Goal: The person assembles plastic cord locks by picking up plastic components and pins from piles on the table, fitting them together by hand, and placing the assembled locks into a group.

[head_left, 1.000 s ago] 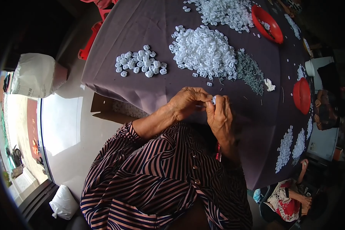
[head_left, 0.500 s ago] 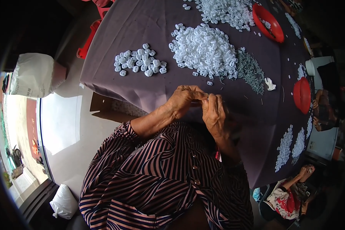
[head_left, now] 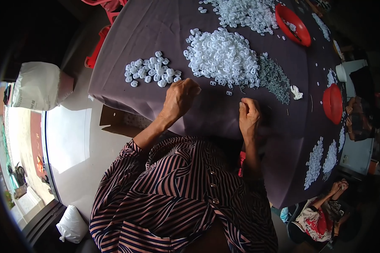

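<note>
My left hand [head_left: 180, 96] is closed at the lower right edge of a small group of white oval plastic pieces [head_left: 150, 69]. Its fingertips are turned away, so what they hold, if anything, is hidden. My right hand [head_left: 250, 114] hovers near the table edge, fingers curled in and thumb close to the forefinger; anything between them is too small to make out. Beyond both hands lies a large heap of small white plastic pieces [head_left: 221, 57], each with openings in it. Touching its right side is a pile of thin grey pins [head_left: 274, 80].
A purple-grey cloth [head_left: 156, 25] covers the table. Another white heap [head_left: 245, 14] and two red bowls [head_left: 304, 31] lie farther off. A crumpled white scrap [head_left: 297, 92] rests right of the pins. An open cardboard box [head_left: 114, 118] stands below the left edge. Other people sit at the right.
My hands were together at the fingertips in front of me and have parted. The left moved left and away toward the small group; the right shifted slightly right.
</note>
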Demonstrator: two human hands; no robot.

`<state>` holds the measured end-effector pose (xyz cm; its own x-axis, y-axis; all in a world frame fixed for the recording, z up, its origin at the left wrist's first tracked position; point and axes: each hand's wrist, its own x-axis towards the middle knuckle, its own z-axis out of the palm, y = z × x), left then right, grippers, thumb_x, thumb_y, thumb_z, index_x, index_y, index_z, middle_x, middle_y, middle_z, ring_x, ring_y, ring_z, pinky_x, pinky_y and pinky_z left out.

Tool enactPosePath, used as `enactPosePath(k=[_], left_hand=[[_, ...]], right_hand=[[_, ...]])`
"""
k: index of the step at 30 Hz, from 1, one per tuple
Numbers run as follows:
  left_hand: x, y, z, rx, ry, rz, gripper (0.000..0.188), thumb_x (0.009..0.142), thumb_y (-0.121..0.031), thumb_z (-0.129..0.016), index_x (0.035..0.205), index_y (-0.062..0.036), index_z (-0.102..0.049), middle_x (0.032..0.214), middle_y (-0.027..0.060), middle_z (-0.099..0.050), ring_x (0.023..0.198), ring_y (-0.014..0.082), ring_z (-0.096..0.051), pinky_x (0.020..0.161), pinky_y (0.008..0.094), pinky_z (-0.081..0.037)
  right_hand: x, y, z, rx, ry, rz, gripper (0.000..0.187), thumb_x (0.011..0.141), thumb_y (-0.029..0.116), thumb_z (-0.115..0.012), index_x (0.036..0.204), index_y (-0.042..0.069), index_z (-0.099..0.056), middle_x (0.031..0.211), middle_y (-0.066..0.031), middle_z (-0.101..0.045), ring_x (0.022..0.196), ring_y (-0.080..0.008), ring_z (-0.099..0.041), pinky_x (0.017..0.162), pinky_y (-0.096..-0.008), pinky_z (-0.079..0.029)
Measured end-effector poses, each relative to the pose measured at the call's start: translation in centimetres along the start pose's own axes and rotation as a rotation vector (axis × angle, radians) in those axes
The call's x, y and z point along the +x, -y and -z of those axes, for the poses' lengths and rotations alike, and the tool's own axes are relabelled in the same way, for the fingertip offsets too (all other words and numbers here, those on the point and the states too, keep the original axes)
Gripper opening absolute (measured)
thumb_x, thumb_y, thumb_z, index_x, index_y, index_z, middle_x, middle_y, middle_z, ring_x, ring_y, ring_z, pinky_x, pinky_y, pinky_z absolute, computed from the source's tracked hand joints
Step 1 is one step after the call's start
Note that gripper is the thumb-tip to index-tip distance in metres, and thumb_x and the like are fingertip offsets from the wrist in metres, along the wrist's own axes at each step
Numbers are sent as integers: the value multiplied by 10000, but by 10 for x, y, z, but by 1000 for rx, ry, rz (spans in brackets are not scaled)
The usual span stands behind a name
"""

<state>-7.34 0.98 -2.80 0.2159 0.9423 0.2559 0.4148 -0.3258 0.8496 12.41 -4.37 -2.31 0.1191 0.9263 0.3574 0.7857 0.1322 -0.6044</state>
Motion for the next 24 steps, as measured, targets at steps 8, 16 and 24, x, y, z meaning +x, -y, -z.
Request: enactPosePath(k=[8, 16, 24], left_hand=[[13, 11, -9, 577, 8, -224, 62, 594, -64, -525, 646, -56, -493, 628, 53, -470, 629, 200, -439, 581, 301, -327], [21, 0, -30, 676, -50, -301, 51, 618, -78, -460, 667, -69, -469, 648, 70, -440, 630, 214, -403, 579, 313, -305], [27, -65, -83, 540, 182, -593, 117, 608, -93, -465, 722, -69, -485, 689, 62, -441, 674, 190, -407, 619, 297, -315]], right_hand=[[16, -25, 17, -77, 5, -31, 84, 663, 25, -474, 744, 7, -485, 664, -111, -476, 623, -227, -473, 552, -294, -383], [13, -41, 34, -96, 62, 71, 42, 677, 11, -454, 695, -4, -419, 644, -135, -444, 619, -275, -434, 543, -332, -354], [4, -33, 60, 243, 45, -199, 71, 702, 77, -458, 680, 20, -420, 565, -71, -446, 511, -161, -455, 463, -255, -359]])
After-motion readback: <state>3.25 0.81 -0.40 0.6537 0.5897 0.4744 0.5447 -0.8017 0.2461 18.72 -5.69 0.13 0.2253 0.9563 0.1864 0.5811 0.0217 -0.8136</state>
